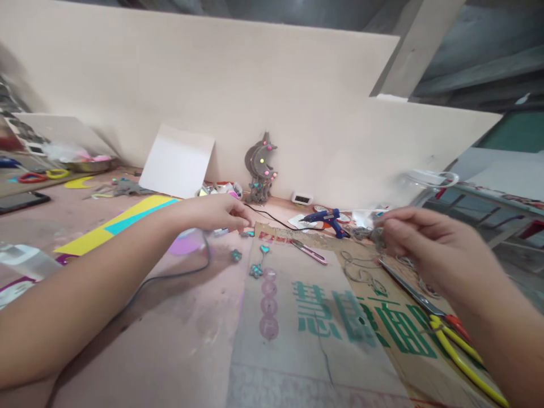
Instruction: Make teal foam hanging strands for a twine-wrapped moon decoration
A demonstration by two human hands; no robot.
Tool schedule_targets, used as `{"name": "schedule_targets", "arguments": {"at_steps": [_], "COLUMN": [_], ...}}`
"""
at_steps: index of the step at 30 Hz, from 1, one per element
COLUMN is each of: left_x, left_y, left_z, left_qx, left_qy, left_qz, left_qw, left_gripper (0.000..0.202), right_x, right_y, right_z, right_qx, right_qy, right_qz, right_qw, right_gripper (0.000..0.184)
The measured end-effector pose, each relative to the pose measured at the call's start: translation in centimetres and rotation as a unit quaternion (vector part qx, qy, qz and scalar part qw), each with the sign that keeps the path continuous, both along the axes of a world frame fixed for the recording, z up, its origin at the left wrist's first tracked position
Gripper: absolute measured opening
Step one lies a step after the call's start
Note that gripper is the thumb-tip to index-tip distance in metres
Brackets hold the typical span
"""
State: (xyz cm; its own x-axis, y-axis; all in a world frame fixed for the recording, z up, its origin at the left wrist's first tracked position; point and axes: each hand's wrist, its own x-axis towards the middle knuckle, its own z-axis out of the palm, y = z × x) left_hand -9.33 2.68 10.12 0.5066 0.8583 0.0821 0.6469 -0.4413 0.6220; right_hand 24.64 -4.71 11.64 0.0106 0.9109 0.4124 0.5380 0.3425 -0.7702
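Observation:
My left hand [221, 212] reaches across the table with its fingers pinched together near a small teal ornament [247, 233] at the far edge of a flattened cardboard sheet [314, 340]. My right hand [420, 241] is raised over the cardboard's right side, its fingers closed on a tangle of grey twine [374, 235] that trails down in loops [361, 272]. A string of teal hearts and round pink discs [267, 289] lies on the cardboard between my hands. What the left fingers hold, if anything, is hidden.
A blue glue gun [325, 218] and a pink craft knife [309, 251] lie beyond the cardboard. Yellow-handled scissors [450, 334] lie at the right. A moon-shaped ornament [260, 167] leans on the wall. Yellow and teal paper strips [114, 224] lie left, and a black cable [178, 272] crosses the table.

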Motion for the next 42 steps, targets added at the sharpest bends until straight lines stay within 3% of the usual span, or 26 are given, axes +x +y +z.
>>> {"name": "schedule_targets", "arguments": {"at_steps": [4, 5, 10, 16, 22, 29, 42], "left_x": [-0.1, 0.0, 0.7, 1.3, 1.2, 1.0, 0.3], "left_y": [2.1, 2.5, 3.3, 3.7, 4.2, 4.8, 5.4], "left_z": [-2.4, -3.0, -5.5, -8.0, -8.8, -7.8, -7.5], "left_qx": [-0.026, -0.005, 0.066, 0.102, 0.116, 0.141, 0.005], "left_qy": [0.079, 0.106, 0.127, 0.142, 0.13, 0.076, 0.03], "left_qz": [0.024, 0.045, 0.068, 0.044, 0.046, 0.128, 0.092], "left_qw": [0.996, 0.993, 0.987, 0.984, 0.984, 0.979, 0.995], "left_gripper": [0.027, 0.028, 0.035, 0.032, 0.026, 0.031, 0.028], "right_x": [-2.0, -2.5, -3.8, -3.8, -3.6, -3.7, -4.0], "right_y": [1.2, 1.5, 2.3, 2.2, 2.7, 2.6, 2.4], "right_z": [-3.4, -4.5, -8.9, -11.3, -11.9, -11.6, -11.2], "right_qx": [-0.027, -0.032, -0.054, -0.034, -0.019, -0.012, -0.009], "right_qy": [-0.146, -0.167, -0.107, -0.083, -0.124, -0.133, -0.137], "right_qz": [0.088, 0.107, 0.083, 0.034, 0.045, 0.057, 0.065], "right_qw": [0.985, 0.98, 0.989, 0.995, 0.991, 0.989, 0.988], "right_gripper": [0.029, 0.029, 0.028, 0.028, 0.028, 0.027, 0.027]}}
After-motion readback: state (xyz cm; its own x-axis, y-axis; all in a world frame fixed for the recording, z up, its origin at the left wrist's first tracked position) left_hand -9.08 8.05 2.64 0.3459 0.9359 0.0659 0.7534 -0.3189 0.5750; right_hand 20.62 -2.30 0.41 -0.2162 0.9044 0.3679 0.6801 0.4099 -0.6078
